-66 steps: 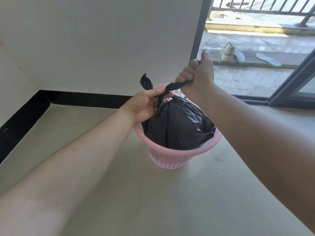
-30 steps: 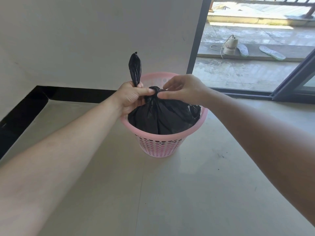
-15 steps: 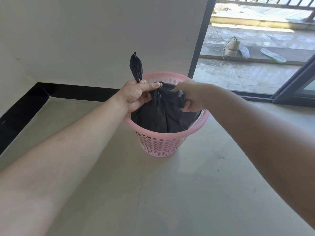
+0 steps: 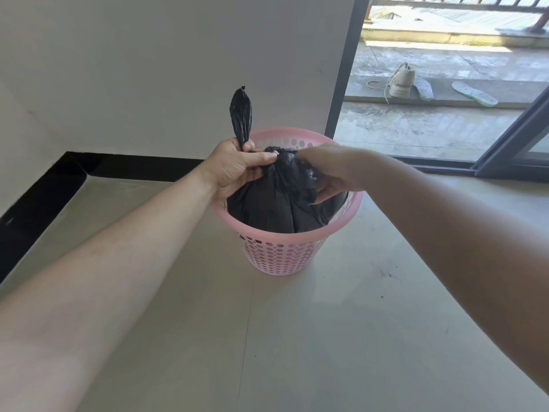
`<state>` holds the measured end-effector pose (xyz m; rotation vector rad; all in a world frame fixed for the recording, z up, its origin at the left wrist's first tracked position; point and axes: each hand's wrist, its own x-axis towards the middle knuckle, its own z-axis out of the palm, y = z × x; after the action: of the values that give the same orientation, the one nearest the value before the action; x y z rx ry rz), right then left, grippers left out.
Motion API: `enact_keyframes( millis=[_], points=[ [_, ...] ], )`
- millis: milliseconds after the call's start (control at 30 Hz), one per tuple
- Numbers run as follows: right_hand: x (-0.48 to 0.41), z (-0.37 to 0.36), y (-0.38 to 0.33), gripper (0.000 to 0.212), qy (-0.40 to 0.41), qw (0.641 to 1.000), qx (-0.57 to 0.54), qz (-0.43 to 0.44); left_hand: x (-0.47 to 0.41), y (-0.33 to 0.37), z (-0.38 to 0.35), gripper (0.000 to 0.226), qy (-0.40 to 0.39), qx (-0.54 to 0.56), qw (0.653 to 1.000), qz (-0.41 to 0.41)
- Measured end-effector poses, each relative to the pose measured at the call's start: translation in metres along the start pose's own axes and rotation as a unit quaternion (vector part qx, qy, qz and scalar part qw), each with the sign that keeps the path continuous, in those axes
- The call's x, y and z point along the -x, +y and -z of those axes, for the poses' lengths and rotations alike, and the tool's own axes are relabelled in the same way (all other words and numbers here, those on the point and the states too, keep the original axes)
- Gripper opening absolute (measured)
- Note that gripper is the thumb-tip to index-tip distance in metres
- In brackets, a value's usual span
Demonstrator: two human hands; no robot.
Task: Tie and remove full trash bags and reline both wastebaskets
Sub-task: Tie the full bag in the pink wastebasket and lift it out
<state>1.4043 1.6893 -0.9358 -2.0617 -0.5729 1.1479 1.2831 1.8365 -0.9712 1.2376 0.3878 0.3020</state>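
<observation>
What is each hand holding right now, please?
The left hand is closed, gripping the black trash bag by its twisted neck.
The right hand is closed, fingers curled round the bag's gathered top.

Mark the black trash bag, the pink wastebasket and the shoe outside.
black trash bag (image 4: 267, 209), head view, its bulging front face.
pink wastebasket (image 4: 279, 257), head view, its perforated front wall.
shoe (image 4: 401, 81), head view, its pale upper.

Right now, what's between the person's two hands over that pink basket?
The head view shows the bunched neck of the black trash bag between the left hand and the right hand; both hold it.
</observation>
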Motion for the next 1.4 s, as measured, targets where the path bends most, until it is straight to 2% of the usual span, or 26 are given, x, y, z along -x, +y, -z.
enact_keyframes(
  millis=[100, 133, 233, 267, 333, 400, 533, 667, 800, 867, 900, 967, 1033, 1067, 1167, 1200, 1300, 1400],
  points=[
    [0.001, 0.004, 0.001, 0.045, -0.077, 0.994, -0.079, 0.002, -0.001, 0.0, 0.002, 0.049, 0.032, 0.016, 0.999, -0.01],
    [0.002, 0.001, 0.003, 0.044, -0.098, 0.989, -0.109, -0.007, -0.001, 0.0, 0.003, 0.049, 0.037, 0.013, 0.999, -0.012],
    [-0.001, -0.009, 0.011, 0.018, -0.105, 0.971, -0.207, -0.052, -0.001, -0.001, 0.005, 0.049, 0.052, 0.004, 0.999, -0.011],
    [-0.002, -0.009, 0.012, 0.021, -0.101, 0.971, -0.207, -0.06, -0.001, -0.001, 0.007, 0.049, 0.055, 0.009, 0.998, -0.009],
    [-0.001, -0.007, 0.01, 0.037, -0.102, 0.982, -0.147, -0.051, -0.002, 0.0, 0.01, 0.05, 0.056, 0.027, 0.998, -0.005],
    [0.0, -0.009, 0.007, 0.053, -0.074, 0.996, -0.037, -0.025, -0.003, 0.003, 0.011, 0.049, 0.049, 0.027, 0.998, -0.001],
    [-0.005, -0.018, 0.009, 0.042, 0.016, 0.981, 0.184, 0.055, -0.002, 0.001, 0.006, 0.049, 0.024, -0.022, 0.999, -0.001],
    [-0.005, -0.009, 0.007, 0.035, -0.007, 0.991, 0.134, 0.0, 0.001, -0.004, 0.004, 0.049, 0.011, -0.018, 1.0, -0.002],
    [-0.006, 0.001, 0.0, 0.04, -0.039, 0.988, 0.146, -0.026, 0.0, 0.0, 0.007, 0.048, -0.003, 0.01, 1.0, -0.005],
    [-0.004, 0.008, -0.001, 0.037, -0.036, 0.968, 0.248, -0.026, 0.001, 0.002, 0.008, 0.048, -0.015, -0.048, 0.999, -0.006],
    [-0.003, 0.013, -0.002, 0.037, -0.018, 0.946, 0.325, -0.012, 0.002, 0.002, 0.009, 0.048, -0.024, -0.076, 0.997, -0.006],
    [-0.002, 0.02, -0.003, 0.037, 0.06, 0.906, 0.418, 0.035, 0.003, 0.005, 0.012, 0.048, -0.036, -0.112, 0.993, -0.006],
    [0.0, 0.025, -0.002, 0.027, 0.169, 0.895, 0.4, 0.105, 0.005, 0.009, 0.015, 0.048, -0.042, -0.142, 0.989, -0.009],
    [0.0, 0.026, -0.001, 0.025, 0.193, 0.899, 0.366, 0.144, 0.005, 0.011, 0.016, 0.048, -0.043, -0.157, 0.987, -0.011],
    [-0.002, 0.018, 0.005, 0.053, 0.106, 0.948, 0.222, 0.203, 0.005, 0.012, 0.014, 0.047, -0.041, -0.19, 0.981, -0.019],
    [-0.003, 0.013, 0.007, 0.057, 0.08, 0.954, 0.193, 0.215, 0.005, 0.012, 0.013, 0.047, -0.042, -0.196, 0.979, -0.022],
    [-0.012, 0.001, 0.011, 0.046, 0.076, 0.945, 0.196, 0.25, 0.005, 0.012, 0.011, 0.047, -0.043, -0.209, 0.976, -0.043],
    [-0.018, -0.003, 0.01, 0.024, 0.134, 0.931, 0.237, 0.243, 0.004, 0.009, 0.011, 0.042, 0.027, -0.257, 0.962, -0.088]
  ],
)
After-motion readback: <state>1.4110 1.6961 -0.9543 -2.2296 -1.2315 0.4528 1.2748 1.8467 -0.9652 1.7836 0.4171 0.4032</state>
